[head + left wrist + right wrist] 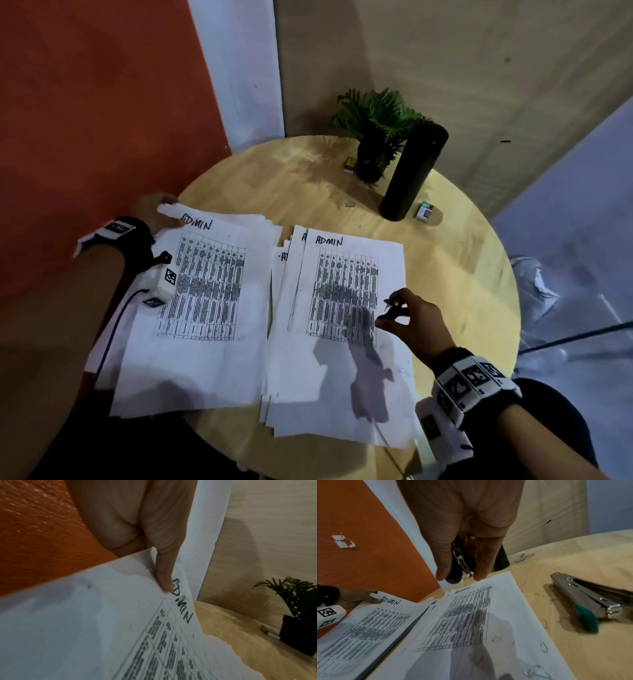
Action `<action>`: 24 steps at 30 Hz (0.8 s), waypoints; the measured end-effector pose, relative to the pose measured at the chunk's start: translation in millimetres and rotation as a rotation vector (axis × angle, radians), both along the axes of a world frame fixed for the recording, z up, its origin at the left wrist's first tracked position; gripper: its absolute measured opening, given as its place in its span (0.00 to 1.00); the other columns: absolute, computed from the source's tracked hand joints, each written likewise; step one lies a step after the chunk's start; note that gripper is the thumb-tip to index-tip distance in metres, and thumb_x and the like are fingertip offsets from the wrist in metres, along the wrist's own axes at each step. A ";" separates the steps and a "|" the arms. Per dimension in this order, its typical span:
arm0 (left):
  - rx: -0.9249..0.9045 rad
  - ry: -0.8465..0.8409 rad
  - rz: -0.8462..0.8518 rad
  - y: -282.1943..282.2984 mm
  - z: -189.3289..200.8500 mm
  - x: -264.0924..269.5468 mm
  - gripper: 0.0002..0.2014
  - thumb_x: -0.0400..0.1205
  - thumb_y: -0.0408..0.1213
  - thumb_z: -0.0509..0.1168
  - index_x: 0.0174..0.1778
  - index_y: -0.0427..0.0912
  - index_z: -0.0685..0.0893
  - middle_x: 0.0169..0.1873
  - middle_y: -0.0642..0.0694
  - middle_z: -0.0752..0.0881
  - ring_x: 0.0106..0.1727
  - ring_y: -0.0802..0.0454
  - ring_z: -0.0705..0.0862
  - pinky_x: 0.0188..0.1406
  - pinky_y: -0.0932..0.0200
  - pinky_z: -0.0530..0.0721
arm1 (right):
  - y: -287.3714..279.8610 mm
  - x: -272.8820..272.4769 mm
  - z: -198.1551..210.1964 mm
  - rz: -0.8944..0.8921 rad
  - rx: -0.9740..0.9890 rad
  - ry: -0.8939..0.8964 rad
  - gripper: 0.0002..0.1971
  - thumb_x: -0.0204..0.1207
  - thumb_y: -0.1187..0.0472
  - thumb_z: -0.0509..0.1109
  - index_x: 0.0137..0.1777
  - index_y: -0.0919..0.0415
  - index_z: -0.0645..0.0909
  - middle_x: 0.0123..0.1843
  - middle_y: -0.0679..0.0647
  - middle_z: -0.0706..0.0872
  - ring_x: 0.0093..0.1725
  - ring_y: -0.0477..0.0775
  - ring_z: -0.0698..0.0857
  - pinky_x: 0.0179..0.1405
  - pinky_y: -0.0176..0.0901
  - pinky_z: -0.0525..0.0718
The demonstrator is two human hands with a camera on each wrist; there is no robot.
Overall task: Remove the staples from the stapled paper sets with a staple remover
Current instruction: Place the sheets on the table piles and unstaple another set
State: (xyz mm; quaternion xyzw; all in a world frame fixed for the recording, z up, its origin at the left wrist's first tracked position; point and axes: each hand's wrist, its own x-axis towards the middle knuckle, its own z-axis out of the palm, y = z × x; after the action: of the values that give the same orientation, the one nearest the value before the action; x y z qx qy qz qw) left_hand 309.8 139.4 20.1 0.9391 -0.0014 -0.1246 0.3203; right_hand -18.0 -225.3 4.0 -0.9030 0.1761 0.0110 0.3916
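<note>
Left hand [156, 210] pinches the left set [205, 308] corner; remover [462, 562] is gripped by the right hand [412, 320]. Pulled staples [537, 672] lie lower right; more sets likely remain.

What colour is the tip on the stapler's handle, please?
Teal green, on the stapler; clearest in the right wrist view.

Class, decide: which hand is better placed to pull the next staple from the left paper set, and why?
The right hand: it holds the staple remover, while the left hand pinches the left paper set's top corner.
</note>
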 end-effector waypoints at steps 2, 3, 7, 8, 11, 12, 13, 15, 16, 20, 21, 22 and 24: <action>0.025 -0.014 -0.021 -1.9 -2.7 4.3 0.30 0.72 0.19 0.72 0.72 0.30 0.74 0.70 0.29 0.75 0.70 0.32 0.74 0.66 0.45 0.72 | -1.5 -1.2 -1.3 -0.010 0.016 0.011 0.17 0.66 0.61 0.80 0.46 0.55 0.74 0.39 0.46 0.87 0.46 0.45 0.87 0.46 0.39 0.76; 0.033 -0.021 -0.034 -3.0 -3.6 7.0 0.31 0.73 0.17 0.70 0.74 0.30 0.71 0.71 0.28 0.74 0.71 0.31 0.73 0.67 0.44 0.72 | -1.7 -1.3 -1.1 -0.017 0.021 0.013 0.17 0.66 0.61 0.80 0.45 0.55 0.74 0.38 0.45 0.86 0.45 0.44 0.86 0.45 0.38 0.75; 0.097 -0.047 -0.067 -8.8 -0.4 8.7 0.37 0.79 0.20 0.64 0.82 0.34 0.55 0.78 0.30 0.63 0.77 0.32 0.65 0.73 0.41 0.66 | -1.3 1.3 -1.6 -0.052 0.028 -0.015 0.17 0.66 0.60 0.80 0.45 0.55 0.74 0.40 0.47 0.86 0.44 0.45 0.86 0.45 0.39 0.74; 0.147 -0.080 -0.065 -9.6 -0.1 4.5 0.36 0.80 0.22 0.64 0.82 0.33 0.53 0.79 0.30 0.61 0.78 0.32 0.63 0.75 0.41 0.63 | -0.8 1.6 -2.4 -0.054 0.023 -0.010 0.17 0.66 0.60 0.80 0.46 0.55 0.74 0.40 0.48 0.86 0.45 0.45 0.85 0.45 0.38 0.73; 0.259 -0.243 -0.140 -18.3 -4.8 -28.2 0.27 0.81 0.33 0.66 0.74 0.26 0.69 0.70 0.22 0.72 0.71 0.27 0.71 0.71 0.36 0.67 | 1.6 0.2 -7.0 -0.018 -0.038 0.047 0.16 0.68 0.57 0.79 0.51 0.58 0.77 0.44 0.48 0.88 0.50 0.45 0.84 0.47 0.31 0.72; 0.287 -0.250 -0.213 -23.4 -10.4 -49.4 0.25 0.80 0.37 0.66 0.70 0.26 0.74 0.66 0.22 0.75 0.69 0.27 0.73 0.70 0.38 0.68 | 2.4 -0.4 -8.5 -0.002 -0.041 0.057 0.17 0.68 0.56 0.79 0.52 0.59 0.78 0.46 0.49 0.89 0.52 0.48 0.85 0.48 0.34 0.74; 0.315 -0.185 -0.303 -29.5 -20.3 -75.6 0.25 0.80 0.40 0.68 0.70 0.30 0.77 0.66 0.25 0.76 0.69 0.30 0.73 0.71 0.41 0.68 | 3.2 -0.9 -10.4 0.010 -0.036 0.062 0.17 0.68 0.56 0.78 0.53 0.59 0.78 0.47 0.51 0.89 0.53 0.50 0.85 0.49 0.40 0.77; 0.375 0.000 -0.465 -41.1 -42.4 -133.2 0.31 0.77 0.49 0.70 0.75 0.41 0.73 0.73 0.33 0.71 0.76 0.37 0.67 0.76 0.48 0.65 | 5.7 -1.4 -11.3 0.026 -0.029 0.067 0.17 0.69 0.55 0.78 0.53 0.58 0.78 0.47 0.52 0.89 0.52 0.53 0.84 0.49 0.47 0.79; 0.390 0.085 -0.522 -43.9 -53.1 -156.9 0.36 0.76 0.53 0.70 0.78 0.45 0.68 0.78 0.36 0.65 0.80 0.39 0.61 0.78 0.49 0.61 | 7.0 -1.3 -11.6 0.030 -0.034 0.072 0.17 0.68 0.54 0.78 0.53 0.57 0.77 0.47 0.52 0.89 0.52 0.54 0.84 0.50 0.49 0.79; 0.490 0.330 -0.580 -34.1 -80.5 -194.0 0.49 0.72 0.58 0.73 0.83 0.58 0.50 0.84 0.44 0.42 0.84 0.40 0.43 0.80 0.35 0.53 | 11.0 -3.4 -10.1 0.055 -0.044 0.089 0.17 0.68 0.53 0.78 0.52 0.55 0.76 0.48 0.51 0.88 0.53 0.54 0.85 0.50 0.52 0.81; 0.507 0.330 -0.576 -28.3 -83.1 -192.8 0.50 0.71 0.54 0.75 0.83 0.58 0.49 0.84 0.45 0.40 0.84 0.41 0.42 0.79 0.33 0.54 | 11.6 -4.3 -9.8 0.057 -0.038 0.093 0.17 0.69 0.53 0.77 0.52 0.54 0.75 0.48 0.52 0.88 0.54 0.54 0.85 0.50 0.52 0.81; 0.515 0.321 -0.566 -22.8 -83.0 -191.3 0.51 0.71 0.50 0.76 0.83 0.58 0.48 0.84 0.45 0.41 0.84 0.41 0.43 0.79 0.34 0.55 | 12.4 -5.6 -8.3 0.055 -0.033 0.101 0.17 0.69 0.54 0.77 0.52 0.54 0.75 0.49 0.52 0.88 0.54 0.54 0.85 0.50 0.52 0.81; 0.513 0.308 -0.559 -12.7 -81.3 -185.4 0.52 0.71 0.46 0.77 0.83 0.56 0.49 0.84 0.45 0.42 0.84 0.44 0.44 0.81 0.40 0.56 | 14.7 -7.1 -6.1 0.042 -0.039 0.123 0.17 0.70 0.53 0.77 0.53 0.56 0.75 0.51 0.53 0.87 0.55 0.55 0.85 0.50 0.51 0.82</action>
State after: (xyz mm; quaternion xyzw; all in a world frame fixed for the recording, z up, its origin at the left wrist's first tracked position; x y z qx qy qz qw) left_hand 124.4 126.6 -61.2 0.9224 -0.1773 -0.3422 0.0262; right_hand -25.1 -210.6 -2.1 -0.9116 0.1809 0.0715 0.3620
